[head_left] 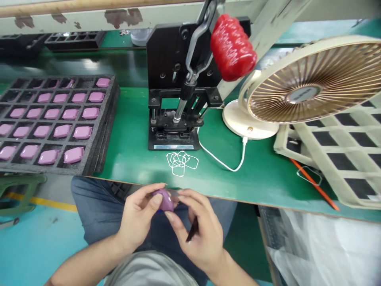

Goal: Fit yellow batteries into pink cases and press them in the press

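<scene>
My left hand (pixel 138 216) grips a small purple watch-like case (pixel 164 200) between thumb and fingers, above my lap at the table's front edge. Beside it, my right hand (pixel 202 226) is closed, its fingertips at the right side of the case. A slim dark tool (pixel 193 230) shows in the right palm; its kind is not clear, and the fingers hide much of it. Just beyond my hands, several thin white frame-shaped rings (pixel 181 161) lie in a loose pile on the green table (pixel 133 159).
A black hand press (pixel 175 119) with a red-wrapped handle (pixel 232 47) stands ahead. Left is a dark foam tray (pixel 101 139) of purple cases. At right are a fan (pixel 306 91), its white cable (pixel 222 165), a pale divided tray (pixel 318 147) and an orange stick (pixel 315 184).
</scene>
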### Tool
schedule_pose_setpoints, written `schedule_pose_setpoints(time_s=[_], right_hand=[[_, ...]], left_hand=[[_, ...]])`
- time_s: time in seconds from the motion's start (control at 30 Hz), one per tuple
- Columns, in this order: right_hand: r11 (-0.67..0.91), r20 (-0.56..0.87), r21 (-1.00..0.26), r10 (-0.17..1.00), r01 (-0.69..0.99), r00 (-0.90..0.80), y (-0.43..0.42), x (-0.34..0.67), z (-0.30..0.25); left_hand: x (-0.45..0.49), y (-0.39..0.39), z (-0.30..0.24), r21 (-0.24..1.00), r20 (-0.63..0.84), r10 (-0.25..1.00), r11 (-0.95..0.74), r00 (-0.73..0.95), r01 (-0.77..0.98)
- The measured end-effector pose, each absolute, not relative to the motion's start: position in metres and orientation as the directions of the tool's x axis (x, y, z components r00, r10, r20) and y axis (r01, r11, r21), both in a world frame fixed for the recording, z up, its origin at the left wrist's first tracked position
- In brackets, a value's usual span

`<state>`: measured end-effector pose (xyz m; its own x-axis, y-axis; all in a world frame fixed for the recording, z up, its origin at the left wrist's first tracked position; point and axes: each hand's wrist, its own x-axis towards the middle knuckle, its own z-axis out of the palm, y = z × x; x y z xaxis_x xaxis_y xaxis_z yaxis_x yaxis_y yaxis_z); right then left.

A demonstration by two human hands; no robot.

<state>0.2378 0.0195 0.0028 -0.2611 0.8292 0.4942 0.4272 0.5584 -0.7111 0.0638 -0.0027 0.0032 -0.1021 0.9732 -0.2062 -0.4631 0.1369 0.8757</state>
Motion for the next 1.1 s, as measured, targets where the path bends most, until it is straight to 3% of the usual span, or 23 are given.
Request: schedule_pose_setpoints(time_s=[0.1,0.2,0.33,0.4,0.5,0.57,0.67,0.73,0.8,0.87,0.93,1.0,1.1], right_hand=[[0.532,0.409,-0.739,0.842,0.414,-0.352,0.026,0.238,0.012],[0.636,0.456,-0.677,0.758,0.372,-0.466,0.032,0.238,0.015],[0.655,0.504,-0.689,0.741,0.311,-0.444,0.033,0.238,0.012],[0.590,0.463,-0.765,0.782,0.258,-0.417,0.034,0.239,0.013],[0.255,0.194,-0.963,0.886,0.093,-0.420,0.038,0.242,0.019],[-0.068,-0.046,-0.997,0.881,-0.029,-0.470,0.043,0.244,0.024],[-0.343,-0.244,-0.937,0.778,-0.065,-0.579,0.056,0.247,0.031],[-0.236,-0.215,-0.971,0.786,0.039,-0.579,0.070,0.252,0.040],[0.123,0.021,-0.971,0.897,0.203,-0.441,0.090,0.258,0.056],[0.496,0.426,-0.771,0.868,0.400,-0.254,0.116,0.263,0.080],[0.685,0.708,-0.493,0.674,0.536,-0.211,0.144,0.263,0.109],[0.768,0.790,-0.285,0.527,0.573,-0.314,0.172,0.257,0.133],[0.810,0.750,-0.143,0.464,0.569,-0.471,0.205,0.242,0.153]], left_hand=[[0.062,0.001,0.006,0.845,-0.156,0.986,0.100,-0.063,-0.525],[0.064,0.006,0.009,0.820,-0.112,0.993,0.075,-0.030,-0.567],[0.066,0.009,0.009,0.820,-0.028,0.999,0.012,-0.019,-0.573],[0.063,0.010,0.010,0.887,0.005,1.000,-0.009,-0.009,-0.462],[0.051,0.015,0.015,0.981,0.196,0.979,-0.196,0.055,-0.015],[0.042,0.022,0.020,0.848,0.408,0.896,-0.442,0.174,0.292],[0.029,0.035,0.029,0.573,0.587,0.718,-0.694,0.373,0.435],[0.023,0.047,0.036,0.503,0.607,0.672,-0.739,0.424,0.448],[0.021,0.064,0.043,0.502,0.594,0.704,-0.703,0.390,0.504],[0.022,0.085,0.046,0.520,0.569,0.753,-0.641,0.331,0.565],[0.028,0.108,0.044,0.530,0.546,0.782,-0.600,0.301,0.598],[0.034,0.128,0.037,0.534,0.522,0.798,-0.581,0.301,0.614],[0.040,0.143,0.025,0.524,0.495,0.821,-0.543,0.284,0.656]])
